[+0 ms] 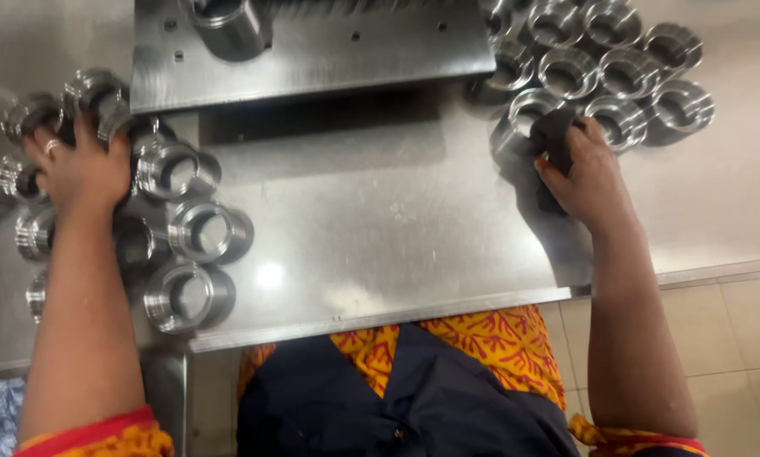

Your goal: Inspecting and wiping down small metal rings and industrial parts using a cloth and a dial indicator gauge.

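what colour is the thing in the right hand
Black; the small pad gripped by the right hand shows best in the head view.

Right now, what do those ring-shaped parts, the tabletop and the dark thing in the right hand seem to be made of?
The rings look like machined metal, probably steel: bright, mirror-like glints and turned ridges. The tabletop seems to be brushed steel sheet, dull grey with soft reflections. The dark thing in the right hand looks matte and soft, perhaps cloth or an abrasive pad; hard to tell.

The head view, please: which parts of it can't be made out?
- Left hand covers the metal ring it touches; grip unclear.
- Right hand hides most of a dark object; kind unclear.
- Top edge cuts off the cylinder on the steel block.
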